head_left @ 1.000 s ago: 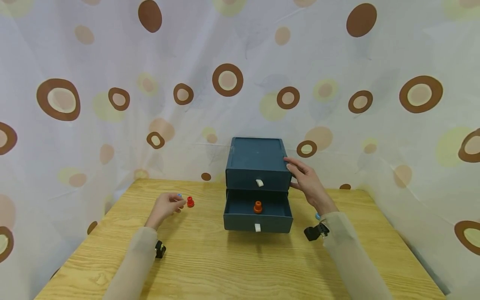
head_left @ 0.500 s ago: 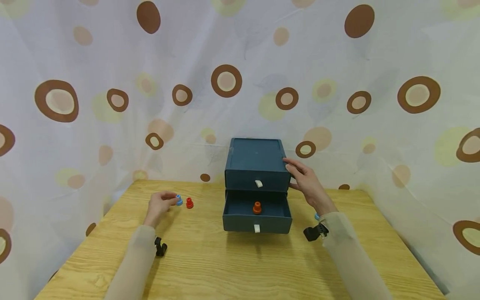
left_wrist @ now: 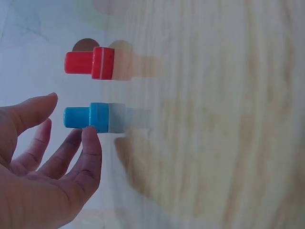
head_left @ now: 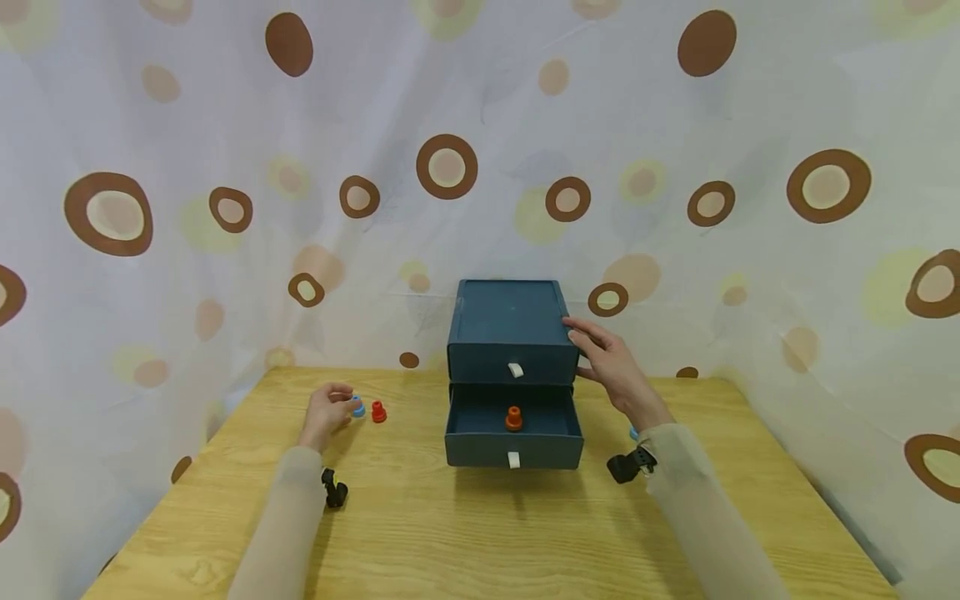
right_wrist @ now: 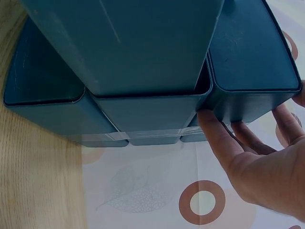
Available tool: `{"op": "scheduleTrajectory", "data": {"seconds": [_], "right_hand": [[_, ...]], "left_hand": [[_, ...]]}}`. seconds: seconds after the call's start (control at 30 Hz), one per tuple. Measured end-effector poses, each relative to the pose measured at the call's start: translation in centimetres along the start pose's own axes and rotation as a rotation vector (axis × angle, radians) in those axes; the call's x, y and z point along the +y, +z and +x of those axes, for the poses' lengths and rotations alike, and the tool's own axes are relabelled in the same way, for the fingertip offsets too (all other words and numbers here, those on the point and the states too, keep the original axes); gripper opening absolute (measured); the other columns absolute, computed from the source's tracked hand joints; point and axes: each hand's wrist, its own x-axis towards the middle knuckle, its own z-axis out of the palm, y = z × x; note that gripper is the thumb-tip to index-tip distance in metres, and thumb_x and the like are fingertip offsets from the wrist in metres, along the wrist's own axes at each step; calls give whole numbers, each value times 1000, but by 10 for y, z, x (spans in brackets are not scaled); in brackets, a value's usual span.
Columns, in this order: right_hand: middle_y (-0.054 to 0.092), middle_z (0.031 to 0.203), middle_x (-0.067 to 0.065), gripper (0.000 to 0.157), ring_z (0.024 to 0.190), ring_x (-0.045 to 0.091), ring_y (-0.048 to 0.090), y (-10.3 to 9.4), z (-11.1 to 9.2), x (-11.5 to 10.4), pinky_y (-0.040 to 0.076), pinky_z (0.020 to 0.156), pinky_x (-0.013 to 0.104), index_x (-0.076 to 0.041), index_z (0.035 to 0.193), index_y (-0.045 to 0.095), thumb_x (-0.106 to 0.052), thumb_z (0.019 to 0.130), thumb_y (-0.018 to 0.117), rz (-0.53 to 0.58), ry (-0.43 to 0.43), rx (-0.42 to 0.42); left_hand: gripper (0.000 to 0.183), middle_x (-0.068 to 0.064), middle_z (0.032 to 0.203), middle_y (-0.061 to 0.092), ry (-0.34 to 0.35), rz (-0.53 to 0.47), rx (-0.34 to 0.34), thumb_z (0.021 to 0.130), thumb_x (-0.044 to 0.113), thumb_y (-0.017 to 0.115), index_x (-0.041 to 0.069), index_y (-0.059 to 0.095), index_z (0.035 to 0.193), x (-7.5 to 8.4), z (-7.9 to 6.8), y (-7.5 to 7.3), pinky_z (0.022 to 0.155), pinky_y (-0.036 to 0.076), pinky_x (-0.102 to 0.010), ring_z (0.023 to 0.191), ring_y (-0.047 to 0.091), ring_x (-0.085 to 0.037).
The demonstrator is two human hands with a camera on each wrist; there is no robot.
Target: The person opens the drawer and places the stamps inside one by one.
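Observation:
My left hand is beside a small blue stepped plastic peg, which stands on the table. A fingertip lies at its side in the left wrist view; I cannot tell whether it touches. The thumb is apart from it. A red peg of the same shape stands next to it. My right hand rests against the right side of a dark blue drawer cabinet, fingertips on its side wall. The lower drawer is pulled out and an orange peg stands in it.
The upper drawer is shut and has a white tab. Another light blue thing sits on the table, partly hidden behind the right wrist. A spotted cloth hangs behind the table.
My left hand drew back left from above the blue peg, uncovering it, then came close to it again. The right hand stays on the cabinet. The view has shifted slightly.

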Motion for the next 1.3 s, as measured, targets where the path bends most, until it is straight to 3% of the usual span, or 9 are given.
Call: {"op": "scheduleTrajectory", "data": {"seconds": [0.23, 0.47, 0.7, 1.0, 1.2, 1.3], "right_hand": [[24, 162, 9, 52, 150, 34, 20, 4, -1, 2, 34, 110, 61, -19, 151, 40, -40, 104, 46, 3, 4, 0], [24, 162, 9, 53, 150, 35, 20, 3, -2, 0, 34, 110, 61, -17, 151, 39, -39, 104, 46, 6, -7, -2], [24, 162, 9, 52, 150, 35, 20, 2, -1, 0, 34, 110, 61, -18, 151, 40, -39, 104, 47, 9, -4, -2], [23, 162, 10, 53, 150, 37, 20, -1, 0, 0, 34, 110, 60, -19, 152, 38, -40, 104, 46, 7, -15, -8], [23, 162, 9, 52, 150, 35, 20, 0, 0, 1, 35, 110, 60, -19, 152, 39, -40, 104, 46, 9, -6, -6], [24, 162, 9, 53, 150, 35, 21, 0, 1, 1, 35, 110, 60, -19, 152, 39, -41, 104, 46, 5, -8, -5]], "left_hand": [[44, -26, 141, 45, -64, -10, -13, 100, 10, 55, -3, 41, 139, -5, 0, 3, 76, 54, -30, 112, 57, -34], [39, -28, 136, 48, -43, 8, -22, 100, 7, 53, -6, 46, 135, -3, 2, 9, 79, 54, -33, 112, 58, -36], [32, -24, 126, 55, -69, 9, 22, 96, 2, 56, -6, 52, 127, -3, 3, 10, 72, 53, -31, 98, 62, -30], [23, -24, 124, 61, -97, -24, 48, 92, -1, 61, -2, 56, 115, 2, 2, 10, 67, 50, -32, 87, 62, -24], [20, -12, 102, 66, -103, -33, 65, 92, 3, 65, 0, 57, 110, 5, 1, 7, 58, 45, -30, 62, 50, -14], [21, -14, 104, 68, -72, -15, 75, 93, 6, 65, 0, 58, 111, 8, 1, 6, 59, 46, -31, 63, 51, -15]]}}
